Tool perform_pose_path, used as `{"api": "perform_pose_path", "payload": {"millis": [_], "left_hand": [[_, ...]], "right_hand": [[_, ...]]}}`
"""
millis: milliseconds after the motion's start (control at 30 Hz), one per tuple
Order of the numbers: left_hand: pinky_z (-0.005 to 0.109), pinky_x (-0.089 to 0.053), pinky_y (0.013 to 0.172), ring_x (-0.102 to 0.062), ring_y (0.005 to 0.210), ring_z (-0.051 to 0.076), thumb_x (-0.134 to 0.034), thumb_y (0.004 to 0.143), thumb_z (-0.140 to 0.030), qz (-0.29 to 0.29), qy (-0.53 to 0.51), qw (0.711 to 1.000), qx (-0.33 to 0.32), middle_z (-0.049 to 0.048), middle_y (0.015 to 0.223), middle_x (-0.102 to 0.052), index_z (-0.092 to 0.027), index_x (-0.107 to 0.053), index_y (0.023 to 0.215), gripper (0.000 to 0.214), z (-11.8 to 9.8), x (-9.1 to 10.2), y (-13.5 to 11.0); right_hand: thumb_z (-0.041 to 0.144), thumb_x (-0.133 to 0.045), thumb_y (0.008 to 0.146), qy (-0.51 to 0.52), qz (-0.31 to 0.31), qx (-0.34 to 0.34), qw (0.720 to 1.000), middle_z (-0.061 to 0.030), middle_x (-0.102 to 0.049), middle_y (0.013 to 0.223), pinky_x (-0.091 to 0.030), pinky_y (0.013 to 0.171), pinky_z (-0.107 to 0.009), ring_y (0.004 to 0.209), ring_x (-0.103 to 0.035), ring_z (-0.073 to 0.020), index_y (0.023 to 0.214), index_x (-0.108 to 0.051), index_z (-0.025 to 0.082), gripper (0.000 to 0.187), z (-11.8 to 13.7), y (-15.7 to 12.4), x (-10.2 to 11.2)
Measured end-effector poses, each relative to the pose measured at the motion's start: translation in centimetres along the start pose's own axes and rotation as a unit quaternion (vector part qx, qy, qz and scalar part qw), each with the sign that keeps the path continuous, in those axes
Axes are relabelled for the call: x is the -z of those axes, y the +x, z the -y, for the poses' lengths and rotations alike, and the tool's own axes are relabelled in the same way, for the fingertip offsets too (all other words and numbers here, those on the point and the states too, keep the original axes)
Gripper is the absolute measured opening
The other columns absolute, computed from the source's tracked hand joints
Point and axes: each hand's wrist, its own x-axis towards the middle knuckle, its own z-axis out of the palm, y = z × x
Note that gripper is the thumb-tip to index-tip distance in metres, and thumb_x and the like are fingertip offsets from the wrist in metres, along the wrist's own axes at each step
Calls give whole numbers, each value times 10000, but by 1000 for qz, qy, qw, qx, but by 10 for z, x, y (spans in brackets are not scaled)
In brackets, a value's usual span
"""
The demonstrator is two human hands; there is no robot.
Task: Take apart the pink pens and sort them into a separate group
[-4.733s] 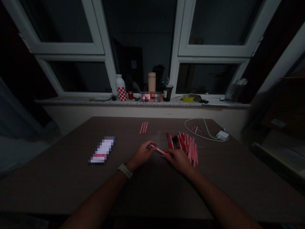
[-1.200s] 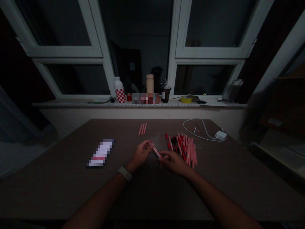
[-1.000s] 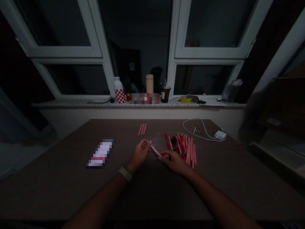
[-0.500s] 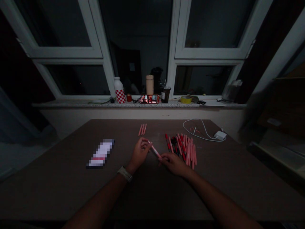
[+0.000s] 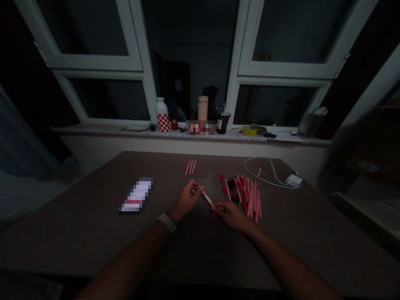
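with our left hand (image 5: 186, 201), nearly closed, we pinch the far end of a pink pen (image 5: 207, 198); our right hand (image 5: 230, 213), likewise curled, pinches the near end, presumably for steadiness. the pen pile (image 5: 251, 202) lies just beside, within reach.

The slim, straight pink pen (image 5: 206, 197) looks like smooth plastic with a pale sheen along its barrel, and the heaped pink, red and black pens (image 5: 254, 202) seem to be plastic too, while the broad brown rectangular table (image 5: 200, 254) shows a matt, wood-like surface. The boxy white charger (image 5: 294, 180) looks like smooth plastic, and the pale wrist strap (image 5: 167, 222) appears matt, its material unclear. The long grey windowsill (image 5: 240, 137) has a speckled, stone-like finish under smooth white window frames (image 5: 148, 87) holding dark, reflective glass panes (image 5: 193, 41).
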Motion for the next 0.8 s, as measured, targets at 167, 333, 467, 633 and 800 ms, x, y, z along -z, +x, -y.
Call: {"api": "perform_pose_path", "payload": {"millis": [167,333,467,633,800], "left_hand": [[241,-451,619,-610,705,145,-591,857,-442,-27,10,1000,-4,16,809,-625,-184,-525,894,269,3,-2,1],[245,-453,619,-619,695,148,-573,867,-438,-23,8,1000,-3,9,793,-639,-193,-514,910,255,2,-1,-2],[233,-431,595,-604,664,138,-567,867,-423,-9,23,1000,-11,1,761,-641,-197,-503,837,237,5,-1,-2],[234,-415,563,-601,620,140,-553,868,-433,3,-2,1000,7,7,745,-662,-198,-493,838,245,17,-5,-1],[245,-429,580,-614,616,146,-547,869,-439,-5,-35,999,26,6,757,-667,-191,-508,1023,294,24,-10,-1]], "right_hand": [[486,-432,941,14,-2,-15,1000,-3,-641,661,-295,514,-219,545,-487,-121,842,-684,158,425,2,1,-1],[513,-437,932,3,-2,-30,1000,-8,-629,643,-297,513,-219,549,-493,-129,818,-688,162,447,8,0,-1],[528,-435,927,-8,9,-37,999,11,-556,581,-266,490,-221,515,-438,-122,788,-689,166,464,7,-1,-1],[543,-413,932,-23,2,-39,999,24,-506,558,-288,511,-223,515,-428,-124,766,-694,175,492,3,-1,-2],[547,-366,949,-33,-30,-31,999,-7,-610,663,-366,591,-230,612,-528,-148,793,-671,174,506,2,3,-6]]}}
